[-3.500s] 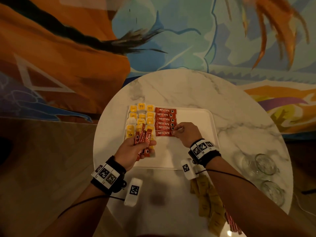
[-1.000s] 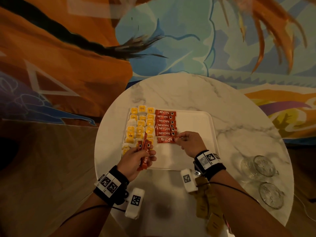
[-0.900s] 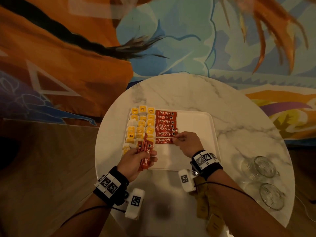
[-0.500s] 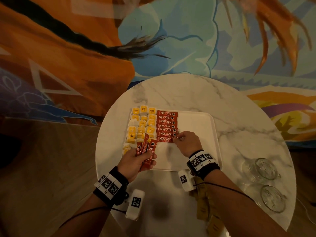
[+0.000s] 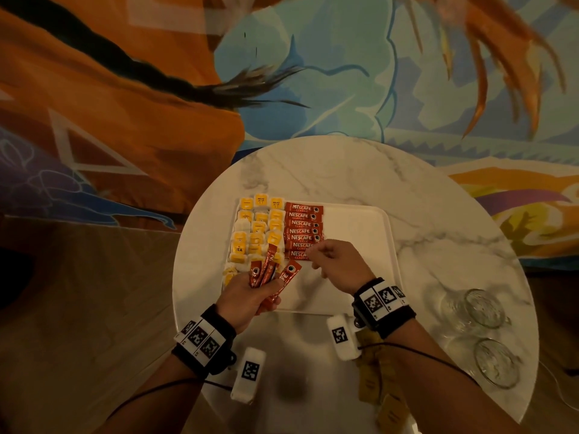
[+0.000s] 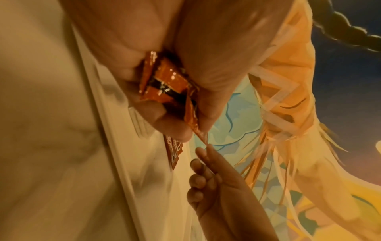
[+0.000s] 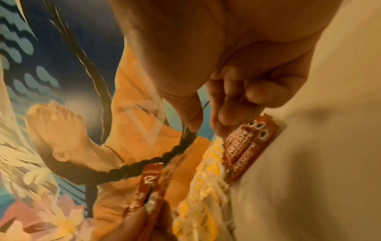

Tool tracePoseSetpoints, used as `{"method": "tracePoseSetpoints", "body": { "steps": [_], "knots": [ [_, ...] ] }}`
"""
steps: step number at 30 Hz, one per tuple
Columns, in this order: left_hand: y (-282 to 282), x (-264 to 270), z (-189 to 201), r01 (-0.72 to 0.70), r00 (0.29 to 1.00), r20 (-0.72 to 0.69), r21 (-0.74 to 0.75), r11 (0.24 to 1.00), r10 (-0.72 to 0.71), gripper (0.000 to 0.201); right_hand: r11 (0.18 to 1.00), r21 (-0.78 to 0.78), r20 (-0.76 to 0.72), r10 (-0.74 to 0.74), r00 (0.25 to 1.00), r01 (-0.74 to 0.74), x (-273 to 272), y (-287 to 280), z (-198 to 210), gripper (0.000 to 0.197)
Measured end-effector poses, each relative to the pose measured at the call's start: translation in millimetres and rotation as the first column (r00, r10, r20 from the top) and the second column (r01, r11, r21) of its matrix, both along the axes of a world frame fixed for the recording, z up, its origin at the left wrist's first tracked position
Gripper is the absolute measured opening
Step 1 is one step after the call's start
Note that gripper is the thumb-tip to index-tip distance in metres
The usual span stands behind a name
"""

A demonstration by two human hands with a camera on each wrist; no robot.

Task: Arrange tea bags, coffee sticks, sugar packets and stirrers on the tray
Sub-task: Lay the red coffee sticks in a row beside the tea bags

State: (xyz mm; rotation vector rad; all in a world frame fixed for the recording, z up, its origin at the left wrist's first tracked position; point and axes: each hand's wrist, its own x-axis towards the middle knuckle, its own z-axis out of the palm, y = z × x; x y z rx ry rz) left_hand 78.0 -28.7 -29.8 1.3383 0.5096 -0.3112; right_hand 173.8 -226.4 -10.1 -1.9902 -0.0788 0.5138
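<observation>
A white tray point(image 5: 354, 223) lies on the round marble table point(image 5: 329, 164). Yellow tea bags point(image 5: 257, 227) fill its left side in rows. Beside them several red coffee sticks point(image 5: 302, 230) lie in a stacked column. My left hand point(image 5: 247, 292) hovers over the tray's near left corner and grips a fan of several more coffee sticks point(image 5: 271, 275), whose ends show between thumb and fingers in the left wrist view point(image 6: 163, 81). My right hand point(image 5: 316, 255) hangs just over the lowest stick point(image 5: 296, 255) of the column point(image 7: 247, 143), fingers loosely curled, thumb apart, holding nothing.
Two upturned glass mugs point(image 5: 482, 308) point(image 5: 496, 361) stand at the table's right edge. Brown packets point(image 5: 372, 374) lie at the front of the table under my right forearm. A painted wall rises behind the table.
My right hand set one more coffee stick at the near end of the column, slid it up against the others and let go. The left hand's bundle holds fewer sticks.
</observation>
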Motion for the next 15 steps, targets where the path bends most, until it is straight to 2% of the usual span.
{"method": "tracePoseSetpoints", "body": {
  "steps": [2,5,11,13,15],
  "knots": [
    [-1.4,0.4,2.0,0.011,1.0,0.013,0.046,0.999,-0.012,0.019,0.994,0.063,0.011,0.086,0.996,-0.087,-5.4,1.2,5.1,0.016],
    [-5.1,0.4,5.9,0.02,0.999,0.039,0.105,0.994,-0.024,0.011,0.987,0.092,0.026,0.131,0.991,-0.132,-8.8,-0.9,3.6,0.011],
    [-5.5,-1.2,3.7,0.023,0.998,0.061,0.152,0.988,-0.033,0.017,0.988,0.042,-0.015,0.151,0.988,-0.15,-11.8,-10.2,5.5,0.01],
    [-4.8,-1.9,3.4,0.023,0.997,0.068,0.173,0.985,-0.035,0.018,0.981,0.004,-0.029,0.194,0.981,-0.194,-13.4,-13.3,8.3,0.017],
    [-4.7,-2.0,4.6,0.023,0.996,0.08,0.19,0.982,-0.039,0.02,0.969,-0.051,-0.002,0.24,0.971,-0.24,-14.9,-15.4,9.7,0.015]
  ]
}}
